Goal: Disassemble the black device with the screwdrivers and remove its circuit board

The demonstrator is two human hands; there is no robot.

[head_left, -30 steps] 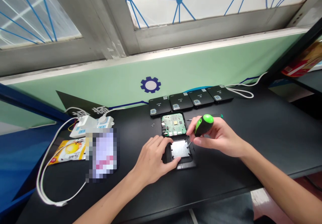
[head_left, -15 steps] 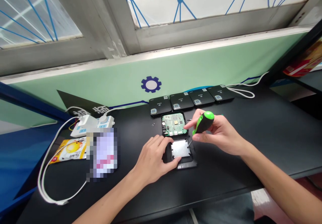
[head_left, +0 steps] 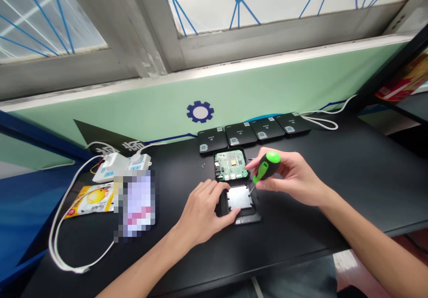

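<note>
My right hand (head_left: 287,175) is closed around a green and black screwdriver (head_left: 268,164), held at a slant. Its tip meets the right edge of a silver metal plate (head_left: 239,198) set in a black plastic cover (head_left: 248,219). The cover lies flat on the desk, and my left hand (head_left: 209,206) grips its left side between thumb and fingers. Just behind the cover is an open black case (head_left: 249,155) with a green circuit board (head_left: 230,166) inside. A few small screws (head_left: 203,166) lie to the left of that case.
Several closed black boxes (head_left: 212,139) line the wall at the back. On the left are a white power strip (head_left: 122,168), a snack packet (head_left: 92,200), a blurred-out object (head_left: 138,206) and a looped white cable (head_left: 53,240). Another white cable (head_left: 323,122) lies at back right.
The screwdriver handle has turned and tilted slightly to the left in my right hand, while its tip stays at the plate's edge. My left hand has not moved on the cover.
</note>
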